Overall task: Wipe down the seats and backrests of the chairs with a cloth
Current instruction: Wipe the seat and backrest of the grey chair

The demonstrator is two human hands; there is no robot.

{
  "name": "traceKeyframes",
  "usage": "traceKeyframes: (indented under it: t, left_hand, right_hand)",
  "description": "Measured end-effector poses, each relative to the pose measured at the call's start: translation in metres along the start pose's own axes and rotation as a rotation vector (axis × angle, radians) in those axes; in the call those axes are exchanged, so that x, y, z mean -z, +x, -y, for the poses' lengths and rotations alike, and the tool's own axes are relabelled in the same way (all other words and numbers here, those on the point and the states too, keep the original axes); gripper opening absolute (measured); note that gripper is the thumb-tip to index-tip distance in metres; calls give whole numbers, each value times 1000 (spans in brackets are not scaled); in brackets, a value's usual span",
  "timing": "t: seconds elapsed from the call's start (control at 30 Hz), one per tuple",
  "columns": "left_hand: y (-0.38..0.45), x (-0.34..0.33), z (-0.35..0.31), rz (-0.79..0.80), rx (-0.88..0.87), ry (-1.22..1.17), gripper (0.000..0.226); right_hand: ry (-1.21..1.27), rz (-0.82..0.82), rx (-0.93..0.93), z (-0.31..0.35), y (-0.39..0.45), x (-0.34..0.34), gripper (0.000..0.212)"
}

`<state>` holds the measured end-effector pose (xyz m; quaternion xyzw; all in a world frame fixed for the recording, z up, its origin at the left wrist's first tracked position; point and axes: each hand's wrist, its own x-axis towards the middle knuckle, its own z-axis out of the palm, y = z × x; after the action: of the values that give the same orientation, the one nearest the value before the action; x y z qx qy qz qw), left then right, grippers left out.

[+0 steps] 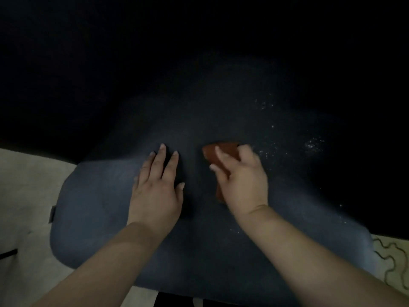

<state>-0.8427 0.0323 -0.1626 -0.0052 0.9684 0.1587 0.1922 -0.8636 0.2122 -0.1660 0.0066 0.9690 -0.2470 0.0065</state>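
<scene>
We view the chair seat (99, 209) from above: a dark blue padded surface that fills most of the frame, its near edge at 6 o'clock and its far part fading into darkness toward 12 o'clock.

The cloth (215, 152), reddish-brown and folded, lies on the seat just right of centre. Its long axis runs roughly from 12 o'clock to 6 o'clock, with the far end visible beyond the knuckles and a lower strip showing beneath the palm. The right hand (242, 182) sits on top of it, fingers (221, 155) curled over the cloth and clamped on it, pressing it to the upholstery.

The left hand (155, 191) lies flat on the seat at 9 o'clock from the cloth, near it but apart. Its fingers are straight, slightly spread and hold nothing; we judge that it braces the seat.

The relation that governs the next stroke: pale specks (313, 145) are scattered over the seat from 1 o'clock to 4 o'clock of the cloth, the densest patch at about 3 o'clock. The right hand is the nearer hand to them. We judge that the stroke should travel toward 3 o'clock, broadside to the cloth's long axis, so that its full length sweeps the specks.

Pale floor (26, 185) shows at 8 o'clock of the seat. The backrest cannot be made out in the dark.
</scene>
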Motion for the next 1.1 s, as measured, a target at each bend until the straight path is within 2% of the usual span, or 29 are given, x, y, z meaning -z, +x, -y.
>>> traceKeyframes:
  t: [0.07,0.1,0.23,0.4,0.43,0.53,0.57,0.7,0.73,0.83,0.87,0.97,1.0,1.1]
  left_hand:
    - [-3,-2,-1,8,0,-8,66]
    - [-4,-3,-1,7,-3,-14,66]
    - [-10,-6,-1,-2,-15,-19,65]
    - [-16,-7,1,4,-39,-9,65]
    - [-17,-7,2,3,-44,-1,65]
    - [-21,-8,4,3,-53,19,66]
    - [-22,-8,4,3,-54,20,66]
    - [-25,-9,3,5,-66,12,66]
    - [-26,-9,3,2,-71,13,66]
    - [-30,-10,2,6,-79,26,66]
    - [-32,-10,2,10,-82,32,66]
    - [-36,-11,1,24,-81,39,66]
    - [-37,-11,1,22,-82,36,66]
    - [-39,-12,-1,22,-92,32,67]
  right_hand:
    - [-21,78,159,6,-15,-2,35]
    - [-38,83,175,2,-14,1,35]
    - [4,-68,-111,-12,-10,4,34]
    - [-52,48,175,4,-36,-5,36]
    - [-66,23,141,-4,-32,-2,35]
    - [-17,-109,-159,-19,-29,4,35]
    - [-8,-123,-175,-15,-34,2,35]
    - [-73,-10,118,-6,-59,-2,38]
    - [-83,-21,88,-15,-57,2,37]
    - [-43,-147,-219,-32,-52,13,35]
    - [-44,-147,-214,-30,-57,12,36]
    - [-94,-35,25,-18,-80,7,37]
    - [-104,-12,45,-22,-81,11,37]
    - [-83,-100,-188,-37,-81,21,35]
